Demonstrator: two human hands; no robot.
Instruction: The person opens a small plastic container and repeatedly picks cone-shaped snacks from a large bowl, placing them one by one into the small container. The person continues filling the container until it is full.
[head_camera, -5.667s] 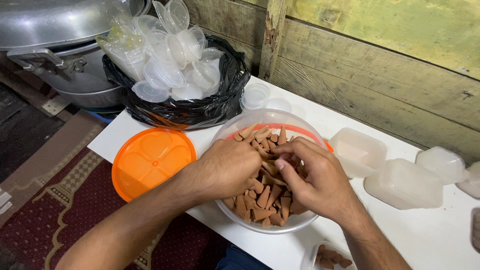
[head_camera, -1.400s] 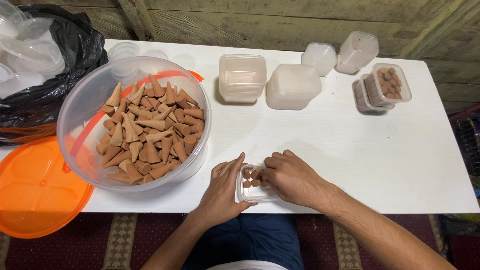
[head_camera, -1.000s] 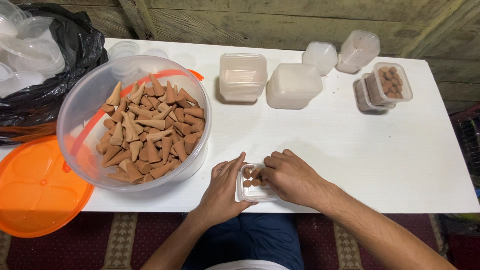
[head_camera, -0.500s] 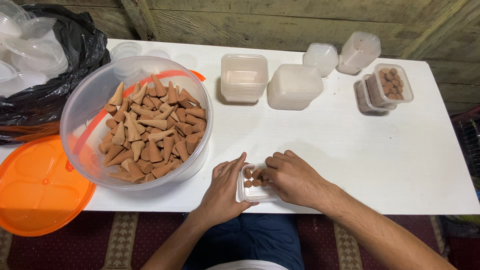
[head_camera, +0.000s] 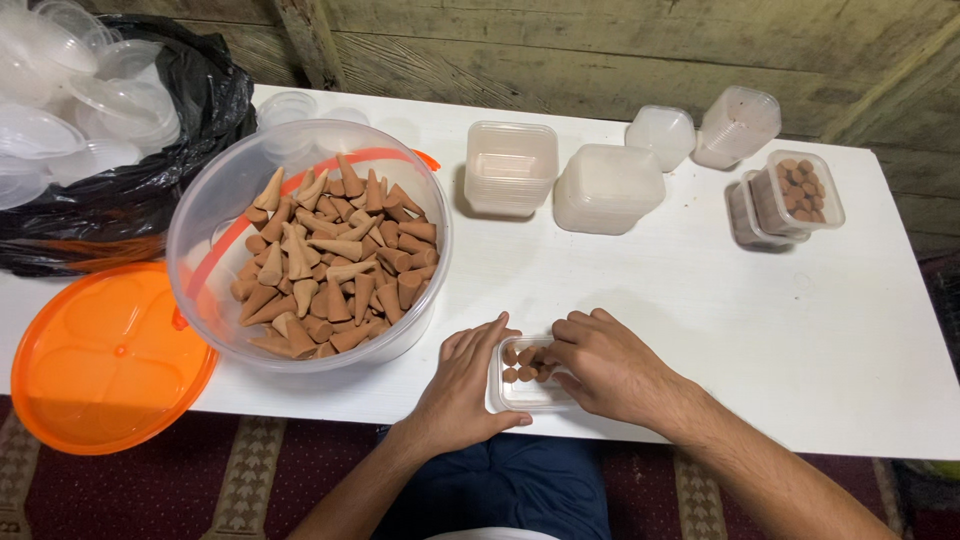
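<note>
At the near edge of the white table (head_camera: 700, 300), a small clear square container (head_camera: 525, 385) sits directly in front of the seated person. It holds a few brown cones standing on end. The left hand (head_camera: 462, 385) lies flat against the container's left side, fingers extended and together, bracing the wall. The right hand (head_camera: 608, 365) covers the container's right side; its fingertips (head_camera: 556, 352) are bunched over the cones inside, touching them. Whether a cone is pinched between them cannot be told.

Just beyond the left hand stands a large clear round tub (head_camera: 310, 245), filled roughly halfway with loose brown cones (head_camera: 335, 260). An orange round lid (head_camera: 105, 355) lies flat at the table's near-left corner, overhanging the edge and just beside the tub.

Farther back, mid-table, are a stack of empty clear square containers (head_camera: 510, 168) and a closed clear box (head_camera: 607, 188) beside it. To the right, well apart from the hands, two filled containers (head_camera: 785, 198) of cones lie tilted on their sides. Two more empty containers (head_camera: 705, 128) rest near the wooden wall (head_camera: 600, 50).

At far left, a black bag (head_camera: 120, 195) holds clear plastic lids (head_camera: 60, 100).
</note>
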